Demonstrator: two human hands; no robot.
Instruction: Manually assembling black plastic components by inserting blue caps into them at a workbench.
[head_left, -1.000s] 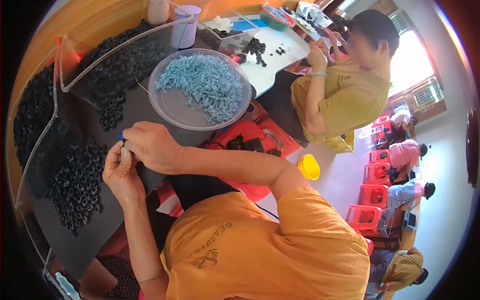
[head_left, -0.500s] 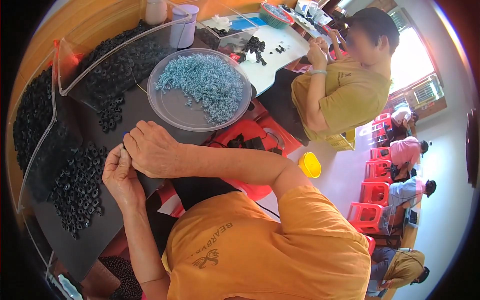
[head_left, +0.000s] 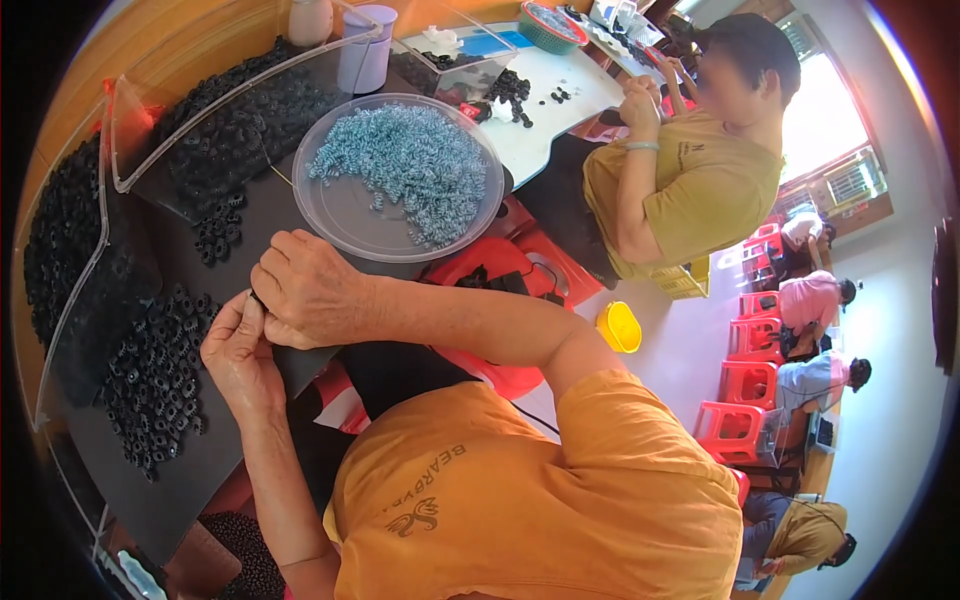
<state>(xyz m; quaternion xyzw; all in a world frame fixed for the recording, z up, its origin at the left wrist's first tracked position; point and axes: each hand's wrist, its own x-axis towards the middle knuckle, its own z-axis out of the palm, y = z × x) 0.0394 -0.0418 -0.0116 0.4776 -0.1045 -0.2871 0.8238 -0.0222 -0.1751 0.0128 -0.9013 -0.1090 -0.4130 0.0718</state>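
Observation:
Above the dark table's front edge, my left hand (head_left: 240,355) and my right hand (head_left: 312,290) meet, both closed. My left thumb and fingers pinch a small black part (head_left: 257,297), mostly hidden by the fingers. My right fingertips curl against the same spot; what they hold, if anything, is covered. Beyond my right hand sits a round clear plastic tray (head_left: 330,222) with a heap of small bluish metal springs (head_left: 410,165). Left of my hands, loose black plastic parts (head_left: 155,385) lie spread on the dark tabletop (head_left: 265,215).
Clear-walled bins (head_left: 100,245) at the left and back hold more black parts. A pale cup (head_left: 367,50) stands behind the tray. A co-worker (head_left: 690,170) sits to the right at a white table (head_left: 530,140). A yellow bin (head_left: 620,327) and red stools (head_left: 730,430) stand on the floor.
My right hand has rolled slightly over the left fingertips and shifted a little to the right. A bit of blue that showed at the fingertips is now out of sight.

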